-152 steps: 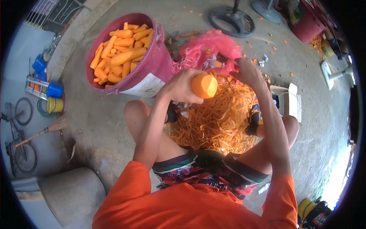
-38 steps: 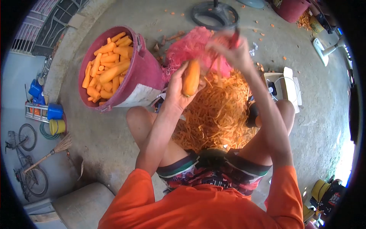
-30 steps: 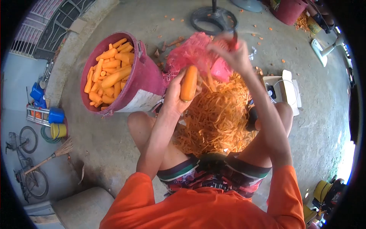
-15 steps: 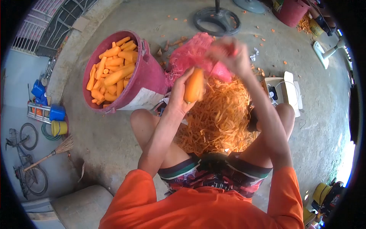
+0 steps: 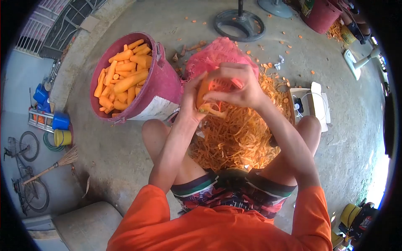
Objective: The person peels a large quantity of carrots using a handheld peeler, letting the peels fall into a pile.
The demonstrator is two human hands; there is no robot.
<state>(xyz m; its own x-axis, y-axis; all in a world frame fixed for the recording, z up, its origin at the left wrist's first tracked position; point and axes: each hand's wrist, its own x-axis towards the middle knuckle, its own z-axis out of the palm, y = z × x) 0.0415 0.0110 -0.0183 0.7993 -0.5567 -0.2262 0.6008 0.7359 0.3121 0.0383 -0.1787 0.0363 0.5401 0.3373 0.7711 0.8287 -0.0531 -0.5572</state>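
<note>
My left hand (image 5: pixel 191 99) is closed around a carrot (image 5: pixel 202 94), held upright above the peelings. My right hand (image 5: pixel 248 93) grips a red peeler (image 5: pixel 226 85) against the carrot's right side, its fingers curled over the top. A thin strip of peel (image 5: pixel 215 112) hangs below the carrot's lower end. Under both hands lies a big heap of orange peelings (image 5: pixel 247 138), between my legs. Just beyond the hands is a pink mesh bag (image 5: pixel 220 52); its contents are hard to make out.
A large pink tub (image 5: pixel 167 79) of peeled carrots (image 5: pixel 130 81) stands on the left. To the right is an open white box (image 5: pixel 316 100) with a cable. A round black stand base (image 5: pixel 255 27) sits ahead, with carrot bits scattered on the floor. A broom (image 5: pixel 63 161) and bicycle (image 5: pixel 29 175) are far left.
My right hand has come down and left with the peeler, from above the bag to the carrot. The carrot has turned slightly in my left hand, and a peel strip now hangs from it.
</note>
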